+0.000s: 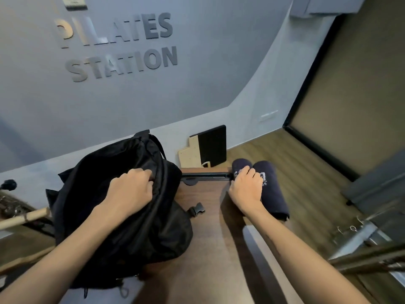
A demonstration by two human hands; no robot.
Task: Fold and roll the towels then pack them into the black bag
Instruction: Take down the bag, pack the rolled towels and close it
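A person's two bare arms reach forward over a dark wooden bench (210,238) set against a grey wall bearing raised letters that read "PILATES STATION" (118,47). The left hand (129,191) has its fingers curled into the fabric at the top opening of a black backpack (122,216), which slumps over the bench's left side and reaches towards its far edge. A loose plastic buckle (196,211) from the bag lies on the wood just beside it. At the bench's far right corner, two rolled navy towels (267,187) lie side by side and touching, partly overhanging the right edge; white lettering shows on them but is too blurred to read. The right hand (246,190) grips the left-hand roll, fingers curled over its top. Behind the bench, a pale wooden board with a black padded panel (208,150) leans against the wall. A wooden pole (24,218) shows at the left and metal equipment with hooks (359,233) at the right, above wood-look flooring.
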